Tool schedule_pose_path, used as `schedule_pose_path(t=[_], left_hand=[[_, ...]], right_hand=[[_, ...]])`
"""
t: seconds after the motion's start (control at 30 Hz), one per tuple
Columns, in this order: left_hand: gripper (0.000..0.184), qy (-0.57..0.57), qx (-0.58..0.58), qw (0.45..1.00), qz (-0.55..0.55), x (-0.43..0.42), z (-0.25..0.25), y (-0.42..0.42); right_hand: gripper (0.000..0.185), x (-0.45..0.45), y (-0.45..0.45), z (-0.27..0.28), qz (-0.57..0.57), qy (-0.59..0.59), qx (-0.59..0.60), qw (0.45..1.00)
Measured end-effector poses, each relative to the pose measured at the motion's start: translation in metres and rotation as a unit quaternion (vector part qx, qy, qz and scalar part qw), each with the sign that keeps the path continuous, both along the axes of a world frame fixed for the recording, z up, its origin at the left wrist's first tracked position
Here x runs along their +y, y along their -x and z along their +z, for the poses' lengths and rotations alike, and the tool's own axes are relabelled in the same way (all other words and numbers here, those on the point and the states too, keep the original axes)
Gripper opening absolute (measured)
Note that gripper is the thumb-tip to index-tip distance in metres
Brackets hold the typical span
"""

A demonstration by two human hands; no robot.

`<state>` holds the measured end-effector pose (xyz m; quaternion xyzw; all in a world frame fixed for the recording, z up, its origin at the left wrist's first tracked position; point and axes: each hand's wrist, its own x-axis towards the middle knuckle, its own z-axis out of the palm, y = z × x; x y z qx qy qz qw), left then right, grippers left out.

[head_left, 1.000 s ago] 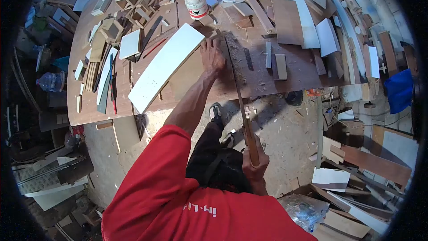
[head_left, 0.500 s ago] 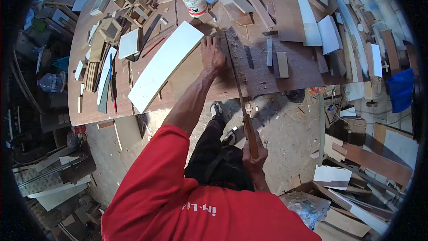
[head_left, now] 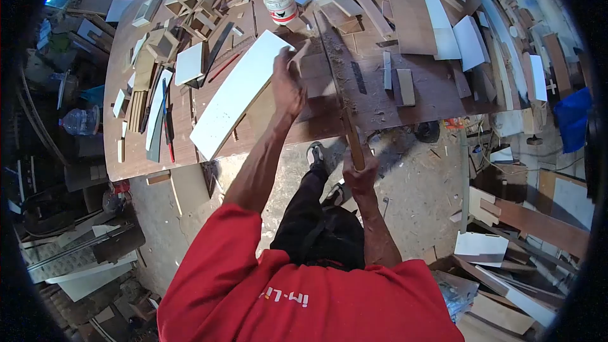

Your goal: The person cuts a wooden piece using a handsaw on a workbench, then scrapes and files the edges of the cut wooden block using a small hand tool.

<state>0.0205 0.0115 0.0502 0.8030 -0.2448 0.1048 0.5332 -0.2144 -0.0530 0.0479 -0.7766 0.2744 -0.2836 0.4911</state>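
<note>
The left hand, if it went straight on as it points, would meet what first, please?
Likely the white tub, beyond the upper end of the curved white board; the left hand's height over that board is unclear.

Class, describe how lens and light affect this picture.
Head view: wide-angle distortion bows the outer edges of the table, inside a black surround; head view: the curved white board shines brightly, while dark shadows cross the floor beyond the right hand; head view: the far-left clutter sinks into gloom, its details hard to read.
</note>
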Motion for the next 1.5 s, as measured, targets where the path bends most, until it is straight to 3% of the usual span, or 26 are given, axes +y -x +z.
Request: schedule_pose_path(t=[0.07, 0.13, 0.27, 0.33, 0.37, 0.43, 0.47, 0.53, 0.63, 0.77, 0.83, 0.87, 1.07, 1.13, 1.23, 1.33, 1.5], left_hand=[[0.029, 0.022, -0.041, 0.997, 0.061, 0.011, 0.014, 0.011], [0.029, 0.078, 0.025, 0.991, 0.106, 0.012, 0.01, 0.015], [0.031, 0.057, 0.016, 0.995, 0.08, -0.003, 0.004, 0.024], [0.046, -0.101, 0.0, 0.995, -0.005, -0.012, 0.006, 0.027], [0.046, -0.101, 0.001, 0.995, -0.005, -0.018, -0.002, 0.025], [0.059, -0.24, -0.071, 0.968, -0.014, -0.028, -0.032, 0.011], [0.059, -0.239, -0.071, 0.968, -0.014, -0.028, -0.046, 0.005], [0.076, -0.343, -0.115, 0.932, 0.01, -0.028, -0.066, -0.003], [0.091, -0.352, -0.039, 0.934, -0.037, -0.019, -0.037, 0.005], [0.084, -0.368, -0.068, 0.927, 0.015, -0.027, -0.044, 0.01], [0.084, -0.329, -0.047, 0.942, 0.033, -0.03, -0.048, 0.006], [0.084, -0.331, -0.045, 0.942, 0.034, -0.029, -0.052, 0.005], [0.077, -0.323, -0.038, 0.945, 0.03, -0.032, -0.057, -0.001], [0.075, -0.312, -0.092, 0.944, 0.049, -0.034, -0.071, -0.005], [0.067, -0.305, -0.028, 0.952, -0.001, -0.031, -0.052, -0.002], [0.068, -0.314, -0.057, 0.948, 0.003, -0.03, -0.057, -0.005], [0.072, -0.307, -0.081, 0.948, 0.006, -0.03, -0.062, -0.006]], right_hand=[[0.008, 0.002, 0.002, -0.001, -0.01, -0.011, 0.002, 1.0], [0.011, -0.001, 0.003, -0.003, 0.022, -0.019, 0.031, 0.999], [0.013, -0.003, 0.0, 0.005, 0.021, -0.018, 0.02, 0.999], [0.022, -0.005, 0.004, -0.001, 0.047, -0.028, 0.064, 0.996], [0.022, -0.004, 0.005, -0.004, 0.048, -0.028, 0.064, 0.996], [0.032, -0.004, 0.004, -0.008, 0.051, -0.026, 0.057, 0.997], [0.032, -0.003, 0.003, -0.006, 0.051, -0.026, 0.057, 0.997], [0.036, -0.004, 0.002, 0.001, 0.054, -0.03, 0.065, 0.996], [0.038, -0.004, 0.002, 0.004, 0.054, -0.006, 0.063, 0.997], [0.04, -0.002, -0.001, 0.005, 0.047, -0.022, 0.049, 0.997], [0.009, -0.002, -0.004, 0.006, 0.021, -0.02, -0.013, 1.0], [0.009, 0.0, 0.0, 0.009, 0.022, -0.021, -0.011, 0.999], [0.035, 0.019, 0.061, 0.058, 0.01, 0.0, 0.002, 1.0], [0.047, 0.023, 0.088, 0.083, 0.031, -0.104, 0.084, 0.99], [0.047, 0.026, 0.11, 0.103, 0.039, -0.115, 0.15, 0.981], [0.045, 0.025, 0.102, 0.097, 0.031, -0.063, 0.097, 0.993], [0.042, 0.004, 0.035, 0.062, 0.062, -0.022, 0.131, 0.989]])
